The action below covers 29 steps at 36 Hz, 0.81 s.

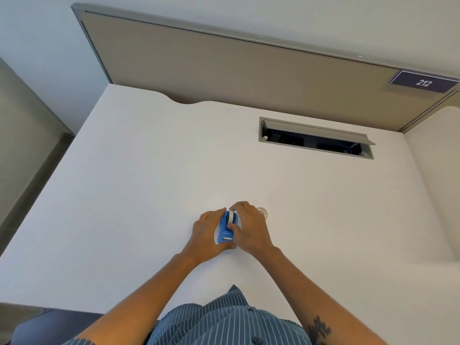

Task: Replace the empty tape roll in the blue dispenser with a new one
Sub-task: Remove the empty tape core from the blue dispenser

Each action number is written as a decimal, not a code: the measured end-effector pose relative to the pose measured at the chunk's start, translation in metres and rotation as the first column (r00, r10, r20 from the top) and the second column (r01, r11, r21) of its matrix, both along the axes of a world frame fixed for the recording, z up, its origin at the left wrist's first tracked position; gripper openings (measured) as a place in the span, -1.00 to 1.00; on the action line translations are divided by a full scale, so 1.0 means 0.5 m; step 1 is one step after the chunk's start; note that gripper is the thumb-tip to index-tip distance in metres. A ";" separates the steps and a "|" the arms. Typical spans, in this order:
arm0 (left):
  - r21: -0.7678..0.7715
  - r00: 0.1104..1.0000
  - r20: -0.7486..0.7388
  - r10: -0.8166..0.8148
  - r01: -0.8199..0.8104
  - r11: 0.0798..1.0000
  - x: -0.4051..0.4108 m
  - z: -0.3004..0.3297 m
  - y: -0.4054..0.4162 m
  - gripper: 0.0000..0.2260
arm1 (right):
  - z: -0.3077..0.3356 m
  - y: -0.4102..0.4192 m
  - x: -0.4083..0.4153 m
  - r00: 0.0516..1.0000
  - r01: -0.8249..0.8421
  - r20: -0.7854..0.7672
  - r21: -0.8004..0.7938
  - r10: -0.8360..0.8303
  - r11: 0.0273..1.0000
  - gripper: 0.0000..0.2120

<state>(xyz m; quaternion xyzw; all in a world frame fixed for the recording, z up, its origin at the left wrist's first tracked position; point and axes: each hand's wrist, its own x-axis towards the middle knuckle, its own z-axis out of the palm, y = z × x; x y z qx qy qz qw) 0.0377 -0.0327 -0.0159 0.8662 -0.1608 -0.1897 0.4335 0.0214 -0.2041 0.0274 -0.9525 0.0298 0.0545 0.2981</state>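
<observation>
The blue tape dispenser (226,231) stands on the white desk (149,170), its metal cutter end toward me. My left hand (207,232) wraps its left side and holds it. A white tape roll (232,216) sits in the top of the dispenser, and my right hand (249,227) has its fingers closed on that roll, thumb against the dispenser's right side. Just beyond my right hand a small clear ring (261,210), seemingly an empty core, lies flat on the desk, half hidden by my knuckles.
An open grey cable hatch (316,138) is set into the desk at the back right. A tan divider panel (224,66) with a "212" sign (424,82) stands behind the desk. A dark chair seat (49,327) shows at the bottom left.
</observation>
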 end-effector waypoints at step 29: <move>-0.431 0.877 -0.363 0.315 -0.457 0.778 -0.065 0.120 -0.010 -0.85 | 0.071 -0.001 -0.103 0.988 0.148 -0.061 0.633 -0.142 0.760 -0.66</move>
